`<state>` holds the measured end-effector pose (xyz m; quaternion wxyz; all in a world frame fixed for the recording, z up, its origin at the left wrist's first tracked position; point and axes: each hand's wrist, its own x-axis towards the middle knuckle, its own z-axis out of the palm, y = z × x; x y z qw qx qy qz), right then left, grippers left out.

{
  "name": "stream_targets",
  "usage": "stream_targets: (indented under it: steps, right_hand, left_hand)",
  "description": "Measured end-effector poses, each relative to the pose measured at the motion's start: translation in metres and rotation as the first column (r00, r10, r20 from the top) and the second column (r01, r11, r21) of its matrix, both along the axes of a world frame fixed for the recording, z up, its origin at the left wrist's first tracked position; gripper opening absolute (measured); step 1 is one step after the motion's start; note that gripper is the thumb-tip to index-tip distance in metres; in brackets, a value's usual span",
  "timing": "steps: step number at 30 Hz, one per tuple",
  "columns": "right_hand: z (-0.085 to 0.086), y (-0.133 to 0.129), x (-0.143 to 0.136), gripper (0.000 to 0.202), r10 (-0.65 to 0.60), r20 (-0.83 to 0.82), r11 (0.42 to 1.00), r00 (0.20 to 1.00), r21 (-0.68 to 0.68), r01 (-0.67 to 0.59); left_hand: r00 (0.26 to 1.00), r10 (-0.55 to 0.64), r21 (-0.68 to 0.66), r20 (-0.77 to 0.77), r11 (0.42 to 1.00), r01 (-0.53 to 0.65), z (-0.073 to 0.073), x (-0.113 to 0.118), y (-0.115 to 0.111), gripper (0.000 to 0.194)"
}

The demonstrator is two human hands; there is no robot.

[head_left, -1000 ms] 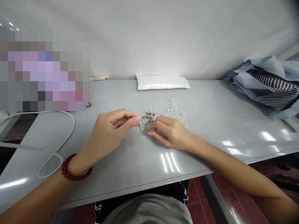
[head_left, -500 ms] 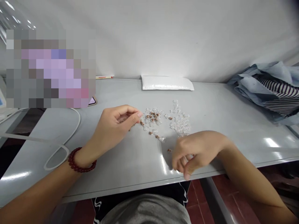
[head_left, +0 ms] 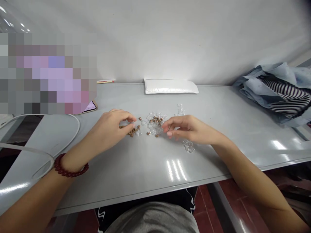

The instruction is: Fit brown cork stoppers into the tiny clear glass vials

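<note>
Small clear plastic pieces with brown ends (head_left: 155, 120) lie in a loose pile mid-table. My left hand (head_left: 114, 124) is just left of it, thumb and index finger apart with nothing seen between them. Brown pieces (head_left: 132, 132) lie under and beside its fingertips, partly hidden by the hand. At the pile's right edge is my right hand (head_left: 187, 129), its fingers curved and the thumb a little apart from them. No held piece can be made out there. Clear pieces (head_left: 189, 146) show below that hand, and others (head_left: 179, 109) above it.
A white padded packet (head_left: 171, 86) lies against the back wall. At the right is a blue cloth bag with striped lining (head_left: 289, 94). A phone (head_left: 90, 106), a pencil-like stick (head_left: 105, 81) and a white cable (head_left: 77, 124) are at the left.
My right hand has moved up and left from the table's front edge to the pile. My left hand has shifted slightly left and its finger and thumb have parted, uncovering brown pieces.
</note>
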<state>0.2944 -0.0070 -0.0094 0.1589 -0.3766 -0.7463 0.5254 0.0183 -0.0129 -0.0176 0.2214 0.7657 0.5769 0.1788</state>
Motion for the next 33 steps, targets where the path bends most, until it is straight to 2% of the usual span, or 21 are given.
stream_targets:
  steps: [2, 4, 5, 8, 9, 10, 15, 21, 26, 28, 31, 33]
  right_hand:
    - [0.004, 0.006, 0.008, 0.023, -0.107, 0.011, 0.991, 0.994, 0.079, 0.106]
    - [0.005, 0.014, 0.016, 0.019, -0.233, 0.055, 0.952, 0.971, 0.219, 0.216]
    - [0.004, 0.019, 0.02, 0.018, -0.304, 0.078, 0.911, 0.95, 0.317, 0.265]
    - [-0.009, 0.036, 0.032, 0.016, -0.482, 0.11, 0.726, 0.869, 0.605, 0.326]
    - [-0.015, 0.041, 0.035, 0.017, -0.506, 0.125, 0.691, 0.853, 0.651, 0.314]
    - [-0.021, 0.046, 0.038, 0.019, -0.514, 0.146, 0.681, 0.845, 0.669, 0.298]
    - [-0.038, 0.059, 0.044, 0.024, -0.518, 0.21, 0.732, 0.829, 0.611, 0.303]
    - [-0.038, 0.061, 0.04, 0.022, -0.483, 0.227, 0.777, 0.846, 0.556, 0.294]
    - [-0.038, 0.061, 0.039, 0.014, -0.504, 0.193, 0.787, 0.842, 0.504, 0.355]
    - [-0.036, 0.059, 0.037, 0.01, -0.525, 0.135, 0.76, 0.84, 0.519, 0.391]
    - [-0.031, 0.052, 0.03, 0.007, -0.538, -0.05, 0.719, 0.841, 0.493, 0.489]
    - [-0.027, 0.043, 0.021, 0.01, -0.524, -0.172, 0.731, 0.834, 0.412, 0.544]
  left_hand:
    - [0.996, -0.064, -0.03, -0.056, 0.998, 0.063, -0.003, 0.0, 0.0, 0.024]
    - [0.991, -0.104, -0.037, -0.089, 0.994, 0.101, -0.005, 0.0, -0.002, 0.026]
    - [0.988, -0.113, -0.03, -0.101, 0.993, 0.111, -0.007, 0.0, -0.003, 0.026]
    - [0.985, -0.117, -0.016, -0.126, 0.993, 0.116, -0.011, 0.001, -0.004, 0.028]
    - [0.985, -0.117, -0.018, -0.127, 0.993, 0.116, -0.012, 0.001, -0.004, 0.028]
    - [0.985, -0.12, -0.019, -0.125, 0.993, 0.118, -0.013, 0.001, -0.003, 0.028]
    - [0.987, -0.121, 0.019, -0.106, 0.992, 0.124, -0.015, 0.002, -0.003, 0.027]
    - [0.997, -0.057, 0.061, -0.058, 0.996, 0.061, -0.009, 0.007, -0.005, 0.018]
    - [1.0, -0.023, 0.076, 0.006, 0.997, 0.023, -0.004, 0.012, -0.008, 0.015]
    - [0.999, -0.018, 0.089, 0.042, 0.996, 0.014, -0.004, 0.014, -0.01, 0.014]
    - [0.992, -0.041, 0.116, 0.12, 0.993, 0.027, -0.003, 0.017, -0.013, 0.012]
    - [0.982, -0.074, 0.131, 0.175, 0.99, 0.052, -0.004, 0.021, -0.015, 0.01]
